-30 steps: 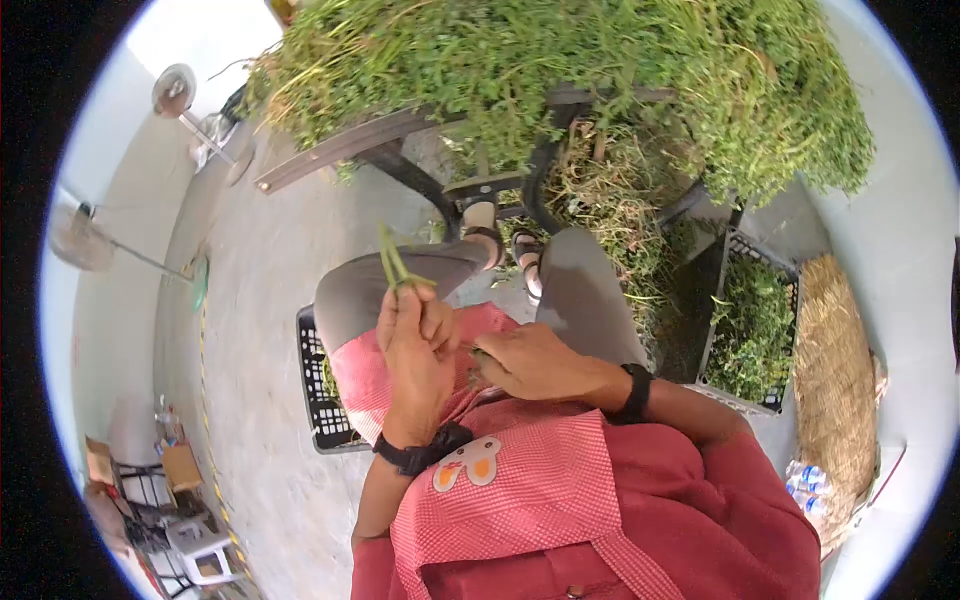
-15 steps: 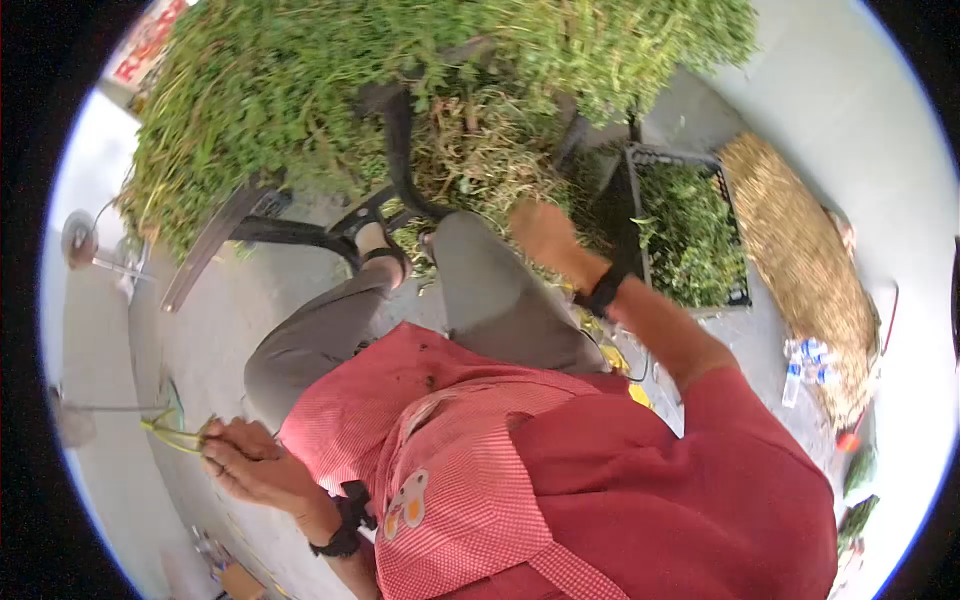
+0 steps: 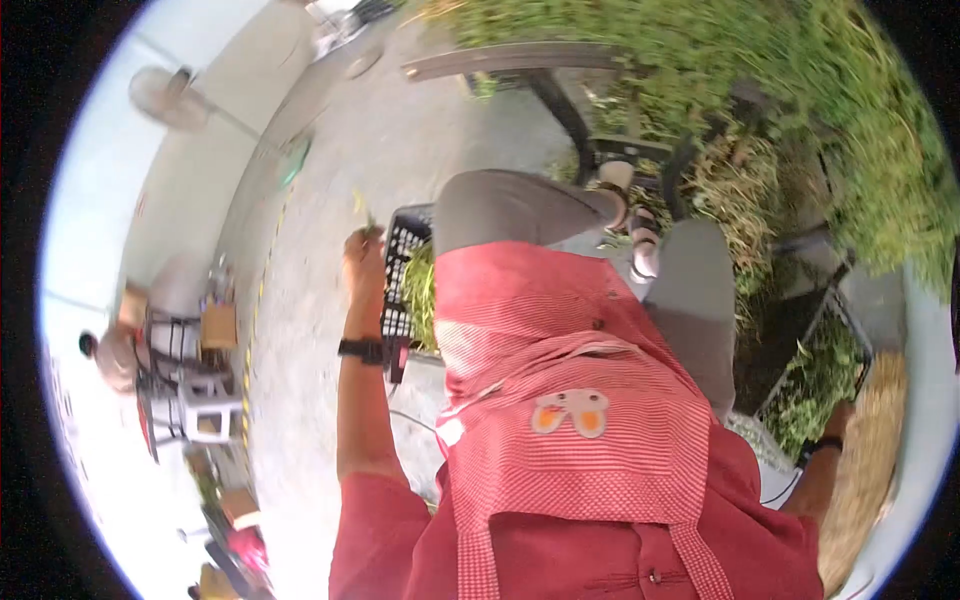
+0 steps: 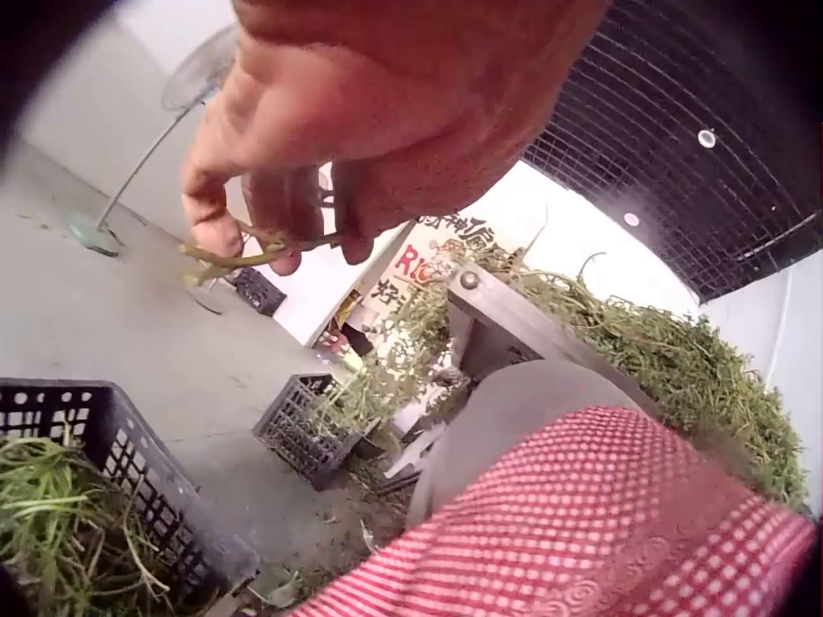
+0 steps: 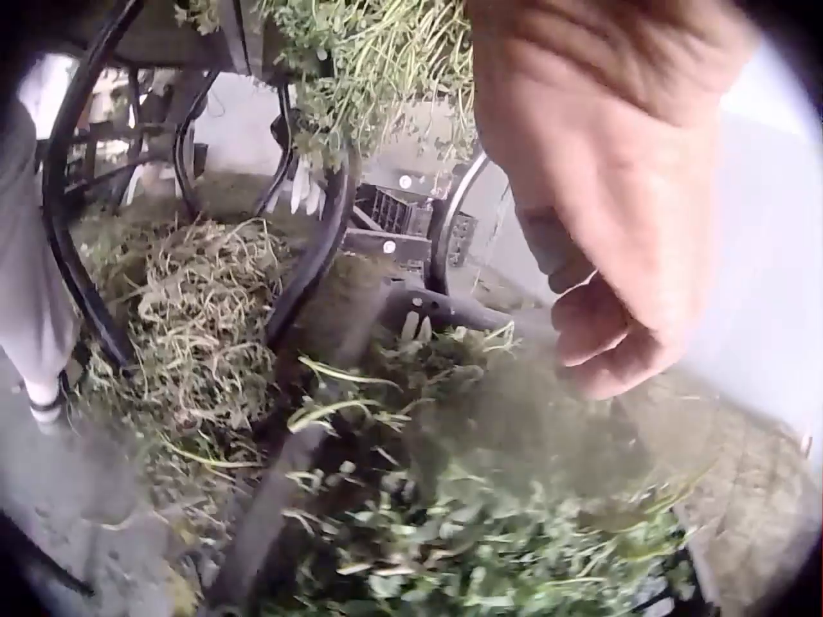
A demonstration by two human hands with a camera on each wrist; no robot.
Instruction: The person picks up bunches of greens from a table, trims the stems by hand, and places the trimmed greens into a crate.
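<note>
The left hand [image 4: 373, 116] pinches a few green stems [image 4: 251, 257] between thumb and fingers, near the left crate [image 3: 398, 240], which contains long cut greens [image 3: 420, 295]. The right hand [image 5: 624, 206], fingers bent, hovers over leafy tops [image 5: 476, 534] in the right crate [image 5: 264, 521]; whether it grasps anything cannot be told. Further greens [image 3: 740, 50] overhang the table.

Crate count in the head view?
2, both black. One crate sits beside the left thigh, holding green stems; the other by the right hand. More may be hidden beneath the heaped greens.
</note>
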